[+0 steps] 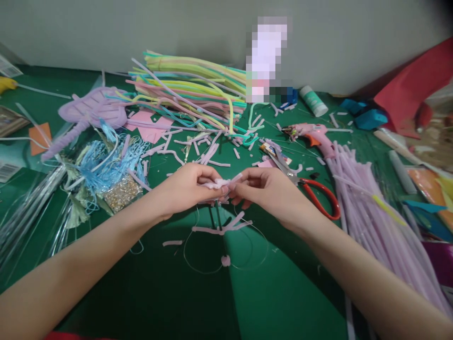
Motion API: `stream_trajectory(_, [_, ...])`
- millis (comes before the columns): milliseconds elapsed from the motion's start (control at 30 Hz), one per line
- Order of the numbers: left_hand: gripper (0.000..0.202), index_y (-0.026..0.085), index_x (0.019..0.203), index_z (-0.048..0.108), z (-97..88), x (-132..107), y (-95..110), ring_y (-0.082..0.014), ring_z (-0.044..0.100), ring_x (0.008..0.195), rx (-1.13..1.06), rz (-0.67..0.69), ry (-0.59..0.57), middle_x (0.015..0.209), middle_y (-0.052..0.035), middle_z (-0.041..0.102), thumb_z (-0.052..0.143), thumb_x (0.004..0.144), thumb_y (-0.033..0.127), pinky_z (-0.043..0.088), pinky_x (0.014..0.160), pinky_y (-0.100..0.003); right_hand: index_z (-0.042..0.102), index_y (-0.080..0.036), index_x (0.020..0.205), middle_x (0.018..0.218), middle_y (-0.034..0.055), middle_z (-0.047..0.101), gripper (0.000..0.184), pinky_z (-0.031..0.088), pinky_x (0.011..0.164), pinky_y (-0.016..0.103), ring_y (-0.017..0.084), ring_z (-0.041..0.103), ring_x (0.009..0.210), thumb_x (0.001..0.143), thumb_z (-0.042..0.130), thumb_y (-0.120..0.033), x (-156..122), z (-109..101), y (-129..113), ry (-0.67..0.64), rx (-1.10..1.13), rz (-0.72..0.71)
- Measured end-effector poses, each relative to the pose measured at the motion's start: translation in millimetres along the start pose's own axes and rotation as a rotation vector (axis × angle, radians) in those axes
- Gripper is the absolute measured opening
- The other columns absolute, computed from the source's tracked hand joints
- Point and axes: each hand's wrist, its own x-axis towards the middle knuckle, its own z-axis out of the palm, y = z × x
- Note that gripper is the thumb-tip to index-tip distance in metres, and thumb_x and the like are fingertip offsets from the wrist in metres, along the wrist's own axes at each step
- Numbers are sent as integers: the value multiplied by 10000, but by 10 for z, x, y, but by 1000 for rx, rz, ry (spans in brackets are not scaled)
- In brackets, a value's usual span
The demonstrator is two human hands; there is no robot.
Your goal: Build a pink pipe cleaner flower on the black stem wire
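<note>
My left hand (187,189) pinches a small bundle of pale pink pipe cleaner (215,183) near the middle of the green table. My right hand (260,189) pinches a short lilac pipe cleaner piece (235,180) at the bundle's right end, and the fingertips of both hands nearly meet. Below them a dark thin stick (217,215) and a branching pink pipe cleaner strip (219,230) hang together with a loop of thin clear wire (202,272). A small pink ball (225,260) sits at the bottom of that loop. How these parts join is hidden behind my fingers.
Red-handled scissors (320,193) lie open beside my right wrist, with a pink glue gun (314,134) behind. Lilac pipe cleaners (375,212) cover the right side. Colored pipe cleaners (191,85), cut scraps (208,151), blue tassels (102,156) and a bag of gold beads (122,193) lie around.
</note>
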Motion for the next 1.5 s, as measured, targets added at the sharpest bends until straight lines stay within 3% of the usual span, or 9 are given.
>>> stream_trajectory(367, [228, 164, 726, 689, 8, -7, 14, -170, 670, 725, -16, -32, -10, 707, -17, 709, 845, 635, 303, 541, 743, -301, 614, -187, 671, 643, 16, 690, 216, 507, 577, 240, 123, 647, 607, 782, 718, -342, 41, 1, 8, -10, 1, -43])
stream_trajectory(533, [169, 148, 714, 685, 19, 7, 12, -152, 664, 712, -41, -47, -12, 689, -14, 715, 818, 659, 236, 528, 712, -264, 617, -192, 724, 693, 29, 698, 161, 463, 571, 269, 156, 648, 639, 835, 626, -308, -14, 44, -6, 119, -324, -218])
stream_trajectory(700, [68, 134, 705, 683, 27, 12, 8, -121, 638, 658, -53, -47, -4, 647, 3, 695, 742, 721, 164, 507, 673, -235, 642, -171, 785, 692, 11, 704, 102, 415, 555, 252, 138, 634, 609, 860, 580, -202, -91, 84, 6, 257, -653, -500])
stream_trajectory(867, [84, 128, 693, 679, 18, 20, -10, -97, 610, 622, -62, -36, 3, 631, 16, 679, 760, 700, 151, 481, 611, -194, 678, -147, 817, 717, 48, 705, 186, 350, 507, 272, 157, 630, 591, 912, 535, -218, -149, 134, 68, 402, -1029, -721])
stream_trajectory(1033, [133, 124, 677, 681, 11, 23, -32, -77, 600, 592, -91, -41, 10, 590, 41, 647, 805, 647, 162, 471, 587, -167, 716, -121, 817, 706, 79, 714, 272, 337, 501, 311, 193, 643, 590, 932, 487, -211, -242, 195, 57, 388, -1179, -830])
stream_trajectory(1133, [145, 122, 690, 686, -1, 23, -39, -79, 610, 600, -101, -39, 5, 599, 35, 659, 812, 644, 176, 475, 597, -168, 735, -141, 828, 749, 74, 741, 247, 385, 532, 297, 191, 665, 628, 918, 522, -227, -248, 168, -1, 329, -998, -701])
stream_trajectory(1233, [136, 126, 718, 689, -17, 19, -41, -106, 645, 651, -71, -26, 0, 647, 7, 696, 797, 674, 196, 500, 645, -198, 727, -184, 802, 749, 39, 747, 255, 448, 536, 252, 162, 683, 657, 934, 542, -300, -163, 87, -58, 162, -513, -348])
stream_trajectory(1367, [154, 137, 751, 701, -28, 16, -31, -150, 675, 742, -22, 6, 0, 730, -16, 720, 800, 672, 225, 521, 698, -240, 716, -163, 786, 841, 69, 768, 267, 551, 595, 200, 140, 724, 723, 936, 584, -339, -6, -4, -73, -80, 159, 115])
stream_trajectory(1500, [135, 139, 736, 694, -18, 21, -25, -136, 678, 730, -46, -10, 17, 695, 1, 705, 798, 665, 186, 527, 697, -219, 728, -123, 773, 758, 75, 754, 283, 550, 546, 157, 93, 692, 595, 942, 599, -310, 45, 3, -45, -134, 306, 267])
